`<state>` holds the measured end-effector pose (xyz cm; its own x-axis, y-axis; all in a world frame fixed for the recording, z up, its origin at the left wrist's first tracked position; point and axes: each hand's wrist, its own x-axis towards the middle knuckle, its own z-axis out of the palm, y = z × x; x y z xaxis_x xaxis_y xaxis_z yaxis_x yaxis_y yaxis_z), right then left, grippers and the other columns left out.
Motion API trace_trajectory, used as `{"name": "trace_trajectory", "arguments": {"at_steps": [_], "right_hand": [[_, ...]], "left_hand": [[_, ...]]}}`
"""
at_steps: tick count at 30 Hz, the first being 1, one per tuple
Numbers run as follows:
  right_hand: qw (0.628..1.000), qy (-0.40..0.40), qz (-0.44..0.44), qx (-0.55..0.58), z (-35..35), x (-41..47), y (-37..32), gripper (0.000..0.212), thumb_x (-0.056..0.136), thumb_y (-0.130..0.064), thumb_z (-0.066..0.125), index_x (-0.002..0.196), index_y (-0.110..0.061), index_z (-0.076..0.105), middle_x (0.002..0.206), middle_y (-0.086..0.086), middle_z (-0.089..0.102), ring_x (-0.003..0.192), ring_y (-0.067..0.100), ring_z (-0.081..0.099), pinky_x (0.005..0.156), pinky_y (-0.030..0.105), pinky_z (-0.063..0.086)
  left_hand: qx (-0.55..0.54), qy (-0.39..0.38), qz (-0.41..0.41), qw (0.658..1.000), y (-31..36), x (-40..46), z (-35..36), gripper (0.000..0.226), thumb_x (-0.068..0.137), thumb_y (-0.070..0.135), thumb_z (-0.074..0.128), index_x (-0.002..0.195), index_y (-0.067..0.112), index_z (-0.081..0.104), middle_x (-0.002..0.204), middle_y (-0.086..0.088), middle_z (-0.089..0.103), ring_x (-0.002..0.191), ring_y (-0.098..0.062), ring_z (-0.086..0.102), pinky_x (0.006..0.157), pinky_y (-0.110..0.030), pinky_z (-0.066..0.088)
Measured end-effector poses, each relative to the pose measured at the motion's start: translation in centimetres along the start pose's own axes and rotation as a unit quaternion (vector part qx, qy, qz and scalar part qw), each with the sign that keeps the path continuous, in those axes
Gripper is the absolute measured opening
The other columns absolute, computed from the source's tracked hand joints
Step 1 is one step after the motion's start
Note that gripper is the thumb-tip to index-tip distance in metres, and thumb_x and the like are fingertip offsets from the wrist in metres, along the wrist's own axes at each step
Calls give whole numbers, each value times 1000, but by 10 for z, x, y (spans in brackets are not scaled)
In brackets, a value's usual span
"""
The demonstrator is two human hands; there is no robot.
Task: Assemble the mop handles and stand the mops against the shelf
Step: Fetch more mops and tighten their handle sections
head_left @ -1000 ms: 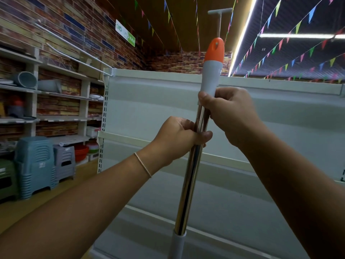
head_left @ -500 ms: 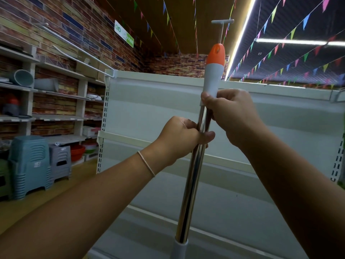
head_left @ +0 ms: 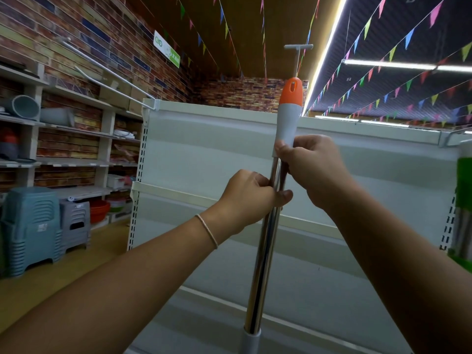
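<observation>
Since the earlier frames your view dropped a bit; grip barely changed. On the left, stools (head_left: 30,226) sat by the wall racks. Your left hand (head_left: 249,198) was wrapped round the chrome pole (head_left: 265,246), right hand (head_left: 311,169) pinching the base of the grey/orange grip (head_left: 288,118), approx upright in front of the white shelf (head_left: 204,154). Prob. this handle was nearly joined; standing it vs the shelf was still left.
</observation>
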<state>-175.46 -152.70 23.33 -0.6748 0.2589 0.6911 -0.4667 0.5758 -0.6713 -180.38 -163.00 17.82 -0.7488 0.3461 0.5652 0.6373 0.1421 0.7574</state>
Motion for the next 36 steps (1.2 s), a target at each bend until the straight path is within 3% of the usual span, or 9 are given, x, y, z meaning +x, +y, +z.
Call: {"name": "trace_trajectory", "arguments": {"at_steps": [5,8,14,19,23,27,31,36], "right_hand": [[1000,-1,-15,-23,2,4,-2,18,94,-27,62,83,-13,66,71,4,61,51,5,52,41,13,40],[1000,-6,-15,-24,2,5,-2,18,95,-27,61,80,-16,64,75,5,62,58,8,56,47,16,43],[999,-32,19,-30,0,12,1,17,94,-24,61,81,-14,64,79,7,61,69,15,57,63,27,48],[998,-33,38,-35,4,15,16,20,94,-22,61,77,-13,63,74,8,60,65,17,54,62,29,46],[999,-18,37,-29,9,23,27,17,94,-24,62,87,-10,65,77,7,61,65,13,57,57,22,45],[998,-2,56,-16,13,36,43,20,94,-27,63,96,-8,65,81,6,63,69,14,61,57,21,46],[997,4,79,-13,15,53,60,21,92,-28,64,92,-7,67,83,8,66,73,18,64,62,26,51],[994,1,106,-12,14,75,76,14,86,-22,67,75,-12,65,74,6,63,64,16,59,61,29,51]], "left_hand": [[-33,-17,-24,999,-1,7,-5,18,83,23,71,80,5,68,73,-5,74,70,-19,70,66,-30,53],[-38,-16,-28,999,-1,10,-6,17,82,20,72,80,4,67,73,-7,74,69,-19,70,62,-28,50],[10,13,-17,1000,-3,13,-1,29,78,21,73,84,-7,69,82,-21,72,81,-37,69,79,-46,58],[31,-4,-30,999,-15,19,6,35,79,21,71,91,-13,67,91,-29,70,92,-43,66,85,-54,54],[5,-9,-42,999,-25,28,8,33,80,23,72,89,-9,67,90,-27,70,88,-40,68,84,-53,55],[10,-26,-39,999,-36,41,15,30,84,30,70,85,0,68,84,-15,73,83,-30,70,83,-47,57],[-58,-19,-70,996,-50,52,29,28,84,33,71,88,5,68,84,-10,73,81,-25,69,76,-41,59],[-122,27,-116,985,-66,63,46,31,78,34,78,83,4,72,79,-9,73,72,-23,67,82,-46,59]]}}
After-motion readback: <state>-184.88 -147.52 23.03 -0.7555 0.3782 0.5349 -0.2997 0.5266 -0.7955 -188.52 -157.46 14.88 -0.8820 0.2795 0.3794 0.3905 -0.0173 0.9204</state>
